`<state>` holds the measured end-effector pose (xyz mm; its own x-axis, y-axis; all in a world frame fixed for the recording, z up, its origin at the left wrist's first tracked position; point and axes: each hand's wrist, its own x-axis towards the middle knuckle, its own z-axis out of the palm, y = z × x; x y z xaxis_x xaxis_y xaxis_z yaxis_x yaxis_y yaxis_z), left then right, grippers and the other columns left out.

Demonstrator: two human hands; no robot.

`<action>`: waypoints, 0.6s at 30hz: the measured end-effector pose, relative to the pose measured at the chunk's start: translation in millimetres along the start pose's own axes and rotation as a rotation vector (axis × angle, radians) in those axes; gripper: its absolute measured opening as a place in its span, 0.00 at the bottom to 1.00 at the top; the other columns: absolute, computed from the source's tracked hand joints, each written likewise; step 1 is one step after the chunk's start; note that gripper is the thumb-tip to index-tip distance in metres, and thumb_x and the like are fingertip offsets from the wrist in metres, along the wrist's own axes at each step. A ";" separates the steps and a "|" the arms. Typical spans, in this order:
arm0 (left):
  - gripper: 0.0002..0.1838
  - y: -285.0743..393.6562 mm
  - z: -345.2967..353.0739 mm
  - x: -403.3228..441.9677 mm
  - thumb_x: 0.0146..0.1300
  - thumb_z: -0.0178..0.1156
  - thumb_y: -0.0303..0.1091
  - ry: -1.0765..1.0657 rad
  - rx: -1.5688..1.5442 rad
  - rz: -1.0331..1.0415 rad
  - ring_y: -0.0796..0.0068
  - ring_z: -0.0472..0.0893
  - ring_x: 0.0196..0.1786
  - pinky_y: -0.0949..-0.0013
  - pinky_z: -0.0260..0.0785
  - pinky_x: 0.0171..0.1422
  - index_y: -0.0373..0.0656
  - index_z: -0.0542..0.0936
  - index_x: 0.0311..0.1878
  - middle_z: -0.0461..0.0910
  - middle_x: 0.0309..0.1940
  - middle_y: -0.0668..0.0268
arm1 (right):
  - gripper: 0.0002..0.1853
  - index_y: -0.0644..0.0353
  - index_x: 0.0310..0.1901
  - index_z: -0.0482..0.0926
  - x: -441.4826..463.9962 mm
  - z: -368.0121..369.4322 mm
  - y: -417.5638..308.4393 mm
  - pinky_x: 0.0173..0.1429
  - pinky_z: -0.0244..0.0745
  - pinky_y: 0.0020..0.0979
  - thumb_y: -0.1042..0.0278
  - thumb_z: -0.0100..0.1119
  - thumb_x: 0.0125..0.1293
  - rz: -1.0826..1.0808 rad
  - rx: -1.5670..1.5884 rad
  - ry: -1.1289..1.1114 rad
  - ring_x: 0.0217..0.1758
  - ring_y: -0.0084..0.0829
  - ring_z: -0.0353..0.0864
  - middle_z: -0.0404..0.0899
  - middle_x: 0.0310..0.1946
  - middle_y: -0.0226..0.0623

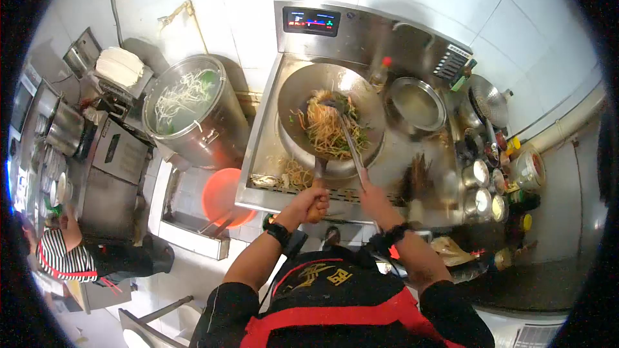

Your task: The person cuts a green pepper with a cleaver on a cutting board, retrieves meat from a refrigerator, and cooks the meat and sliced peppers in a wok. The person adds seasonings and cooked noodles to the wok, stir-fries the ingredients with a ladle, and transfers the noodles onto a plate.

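Observation:
A large steel wok [295, 90] sits on the stove, holding noodles [325, 125] mixed with green vegetable strips. My left hand [309, 206] is closed around the wok's wooden-looking handle [320, 169]. In my right hand [377, 205] is the long metal handle of a ladle [352, 142]; it slants up and left into the wok. The ladle's head is among the noodles and partly covered, so its shape is hard to make out. Loose noodles [295, 174] lie on the stove top left of the wok handle.
Right of the wok are a metal pan [419, 104], a red-capped bottle [379, 76], a dark brush [418, 177] and several seasoning containers [477, 173]. Leftward stand a tall pot [200, 135] with pale noodles and an orange basin [225, 196]. Another person's striped sleeve [61, 254] shows far left.

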<state>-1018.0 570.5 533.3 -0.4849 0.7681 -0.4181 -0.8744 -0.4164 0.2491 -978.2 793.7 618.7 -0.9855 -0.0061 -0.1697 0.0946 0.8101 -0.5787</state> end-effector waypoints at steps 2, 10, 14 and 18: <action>0.10 4.3 -0.8 -6.8 0.63 0.57 0.32 0.006 0.023 -0.003 0.81 0.65 0.18 0.73 0.63 0.22 0.48 0.67 0.28 0.65 0.19 0.74 | 0.31 0.51 0.72 0.52 -16.0 12.8 13.9 0.38 0.74 0.53 0.64 0.46 0.69 -0.142 0.014 0.037 0.32 0.61 0.78 0.77 0.29 0.63; 0.10 5.2 4.0 -5.5 0.67 0.55 0.36 0.065 0.057 -0.004 0.85 0.63 0.16 0.77 0.56 0.15 0.52 0.67 0.30 0.65 0.18 0.76 | 0.30 0.56 0.72 0.50 7.1 -26.0 13.0 0.38 0.73 0.55 0.63 0.44 0.70 0.110 -0.372 -0.129 0.33 0.61 0.79 0.78 0.29 0.59; 0.12 8.4 17.8 -12.6 0.64 0.56 0.32 0.164 0.083 0.050 0.82 0.64 0.17 0.74 0.61 0.20 0.48 0.66 0.26 0.65 0.19 0.74 | 0.31 0.54 0.72 0.51 13.4 20.5 43.2 0.42 0.73 0.55 0.64 0.46 0.69 -0.181 -0.135 0.019 0.35 0.62 0.78 0.79 0.31 0.59; 0.11 9.1 7.1 -10.1 0.64 0.56 0.33 0.047 0.018 -0.025 0.82 0.65 0.17 0.73 0.61 0.20 0.47 0.66 0.27 0.66 0.19 0.73 | 0.30 0.51 0.72 0.54 -71.2 -67.2 19.0 0.49 0.72 0.53 0.65 0.46 0.68 0.030 -0.221 -0.203 0.42 0.63 0.77 0.78 0.36 0.63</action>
<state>-1021.0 562.4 546.0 -0.4634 0.7542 -0.4652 -0.8861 -0.3881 0.2534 -915.7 848.9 673.4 -0.9322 -0.0798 -0.3530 0.0679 0.9196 -0.3869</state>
